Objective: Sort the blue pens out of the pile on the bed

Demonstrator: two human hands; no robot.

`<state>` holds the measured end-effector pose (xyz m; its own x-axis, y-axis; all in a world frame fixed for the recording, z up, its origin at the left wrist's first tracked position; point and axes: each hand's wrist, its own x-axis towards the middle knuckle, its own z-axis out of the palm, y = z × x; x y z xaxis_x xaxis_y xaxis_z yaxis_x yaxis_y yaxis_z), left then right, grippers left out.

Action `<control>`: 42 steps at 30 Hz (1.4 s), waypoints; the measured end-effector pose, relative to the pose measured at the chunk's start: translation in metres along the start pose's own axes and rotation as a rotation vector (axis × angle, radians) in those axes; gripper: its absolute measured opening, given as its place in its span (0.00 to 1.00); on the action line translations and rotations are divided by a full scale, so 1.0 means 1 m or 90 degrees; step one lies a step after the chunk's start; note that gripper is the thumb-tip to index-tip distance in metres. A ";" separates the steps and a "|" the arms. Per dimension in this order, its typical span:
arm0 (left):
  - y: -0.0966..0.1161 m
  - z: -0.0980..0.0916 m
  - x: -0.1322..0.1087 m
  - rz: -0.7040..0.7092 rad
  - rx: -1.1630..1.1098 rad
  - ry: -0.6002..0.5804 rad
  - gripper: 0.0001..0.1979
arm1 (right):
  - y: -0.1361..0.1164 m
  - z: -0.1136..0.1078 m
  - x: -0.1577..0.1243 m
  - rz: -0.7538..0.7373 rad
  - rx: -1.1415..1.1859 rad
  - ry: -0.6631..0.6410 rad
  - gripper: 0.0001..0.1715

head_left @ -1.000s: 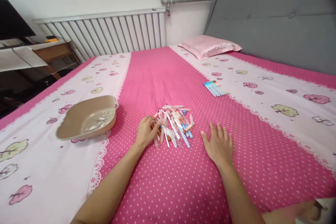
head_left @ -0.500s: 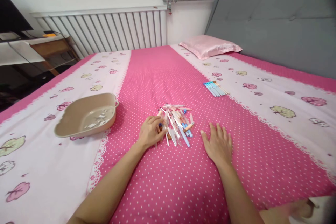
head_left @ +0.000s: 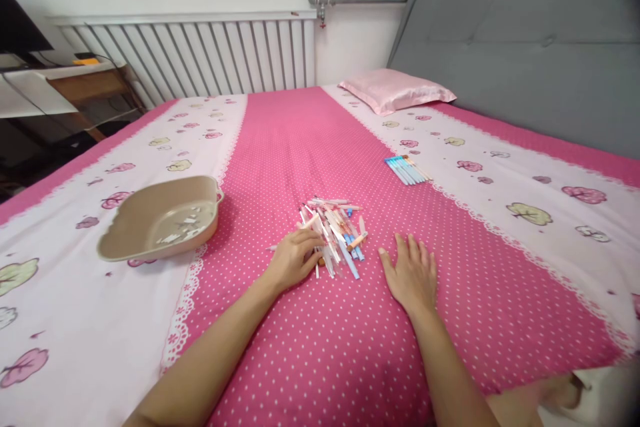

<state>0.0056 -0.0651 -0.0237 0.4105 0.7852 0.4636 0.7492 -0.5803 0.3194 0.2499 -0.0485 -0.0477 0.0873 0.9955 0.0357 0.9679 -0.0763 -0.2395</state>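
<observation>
A loose heap of pens and pen parts [head_left: 336, 230], white, clear, pink and blue, lies on the pink dotted bedspread. My left hand [head_left: 295, 257] rests on the heap's left side with its fingers curled inward. What those fingers hold is hidden behind the hand. A thin pale stick [head_left: 273, 248] pokes out just left of the knuckles. To the right of the heap, my right hand [head_left: 413, 273] lies flat on the bedspread, palm down, fingers spread and holding nothing. Farther back on the right, several blue and tan pens [head_left: 409, 170] lie side by side in a row.
On the left stands a beige plastic basin [head_left: 150, 213] with small white pieces on its bottom. A pink pillow [head_left: 397, 90] lies near the grey headboard [head_left: 520, 47]. Behind the bed are a white radiator [head_left: 200, 57] and a pipe; a desk [head_left: 93, 87] stands far left.
My left hand has shifted slightly over the heap, its fingers more curled and covering the brown and dark blue pieces. A thin stick now shows left of it. My right hand stays flat.
</observation>
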 end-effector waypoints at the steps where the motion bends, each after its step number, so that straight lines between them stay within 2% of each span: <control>1: 0.000 0.000 0.000 0.008 -0.011 -0.005 0.11 | 0.000 0.000 0.000 -0.001 0.001 0.000 0.37; 6: 0.004 0.001 -0.001 0.021 -0.058 -0.007 0.12 | 0.000 0.000 0.000 -0.002 0.002 0.002 0.37; 8: 0.005 0.001 -0.002 0.029 -0.062 0.024 0.12 | 0.000 0.000 0.000 -0.001 0.003 0.002 0.37; 10: 0.006 0.001 -0.002 0.020 -0.049 0.088 0.10 | 0.000 0.000 -0.001 0.000 0.004 0.002 0.37; 13: 0.003 -0.002 -0.001 -0.090 0.004 0.210 0.08 | -0.001 0.000 -0.001 0.001 0.005 0.003 0.37; 15: -0.002 -0.004 -0.001 -0.216 0.060 0.235 0.10 | -0.001 0.000 0.000 0.000 0.005 0.003 0.37; 17: -0.009 -0.004 -0.002 -0.313 0.104 0.216 0.14 | 0.000 0.001 0.000 0.002 0.005 0.001 0.37; 20: -0.020 0.001 -0.006 -0.362 0.127 0.184 0.18 | 0.000 0.002 0.000 0.004 0.004 -0.001 0.37; 27: -0.030 0.010 -0.010 -0.376 0.117 0.098 0.17 | 0.001 0.003 0.000 0.001 0.005 -0.001 0.37; 30: -0.036 0.000 -0.006 -0.394 0.111 0.115 0.19 | 0.001 0.003 0.001 0.004 0.005 -0.001 0.37; 34: -0.055 -0.021 -0.006 -0.437 0.124 0.166 0.23 | 0.000 0.002 0.001 0.001 0.005 0.002 0.37; 37: -0.069 -0.027 -0.008 -0.437 0.117 0.140 0.24 | 0.000 0.001 -0.001 -0.002 0.008 0.000 0.37; 42: -0.087 -0.020 -0.002 -0.415 0.110 0.075 0.23 | 0.000 0.000 -0.001 -0.009 0.013 0.005 0.36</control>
<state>-0.0709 -0.0201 -0.0365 -0.2048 0.9281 0.3110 0.9004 0.0540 0.4316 0.2498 -0.0500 -0.0476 0.0749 0.9961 0.0474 0.9642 -0.0602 -0.2583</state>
